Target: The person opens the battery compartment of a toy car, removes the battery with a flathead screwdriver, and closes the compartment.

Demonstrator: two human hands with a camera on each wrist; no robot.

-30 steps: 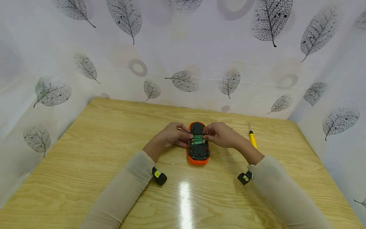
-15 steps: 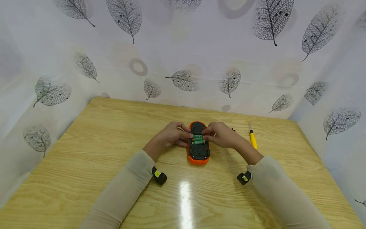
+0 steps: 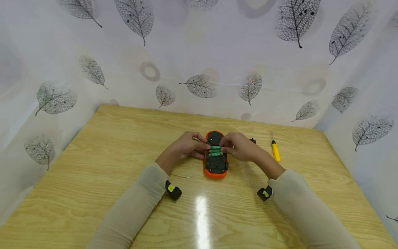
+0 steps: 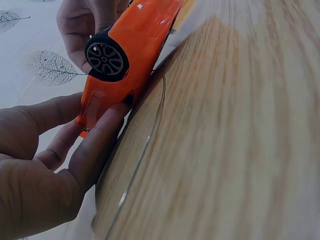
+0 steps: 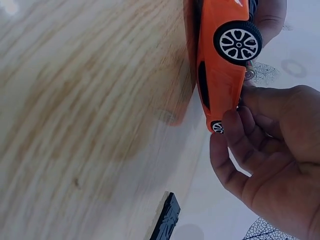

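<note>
Plainly, the orange toy car (image 3: 216, 167) lay belly-up around the middle of the surface (image 3: 124, 138), with green batteries (image 3: 215, 154) in its underside. The left hand (image 3: 187, 146) had its grip clamped on the car's left edge, and the right hand (image 3: 240, 147) had its grip clamped on the right edge. A yellow screwdriver (image 3: 275, 152) lay farther right, a thin wire (image 3: 185, 177) near left.

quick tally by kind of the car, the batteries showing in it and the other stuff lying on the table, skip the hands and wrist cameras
Toy car: 1
Green batteries: 3 visible
Yellow screwdriver: 1
Black plastic piece: 1
Thin wire: 1
Total: 7
</note>
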